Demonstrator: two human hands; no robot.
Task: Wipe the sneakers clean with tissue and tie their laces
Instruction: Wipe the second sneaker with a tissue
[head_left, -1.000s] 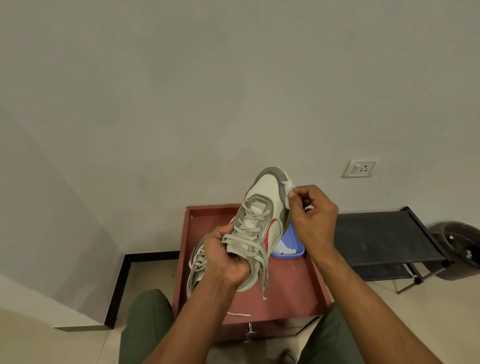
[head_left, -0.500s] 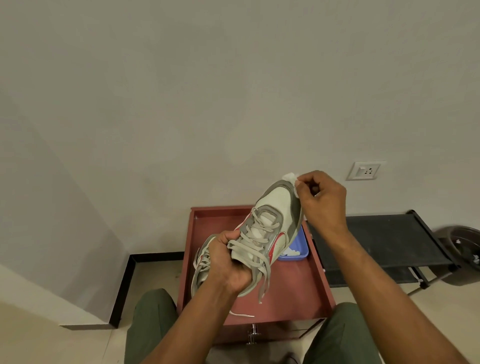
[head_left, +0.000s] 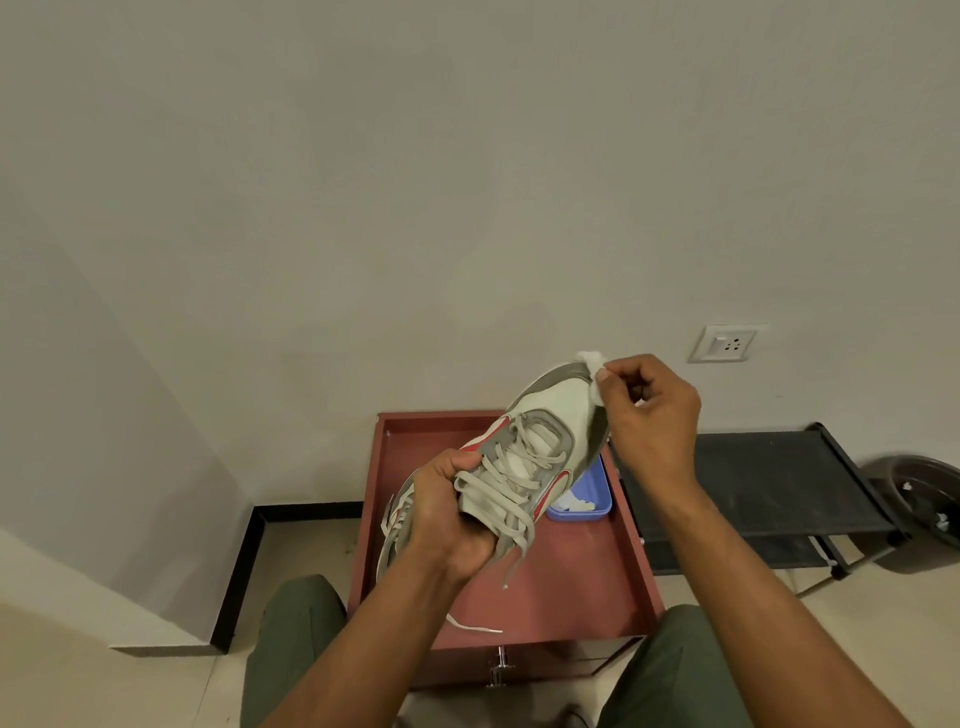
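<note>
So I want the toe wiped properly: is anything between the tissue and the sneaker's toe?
Nothing visible. The right hand pinches the tissue right against the toe of the sneaker, which the left hand grips by its laced middle.

red-brown tray table (head_left: 592, 587), blue tub (head_left: 589, 491), black folding stand (head_left: 769, 478), wall socket (head_left: 726, 343), dark basin (head_left: 930, 493)
</note>
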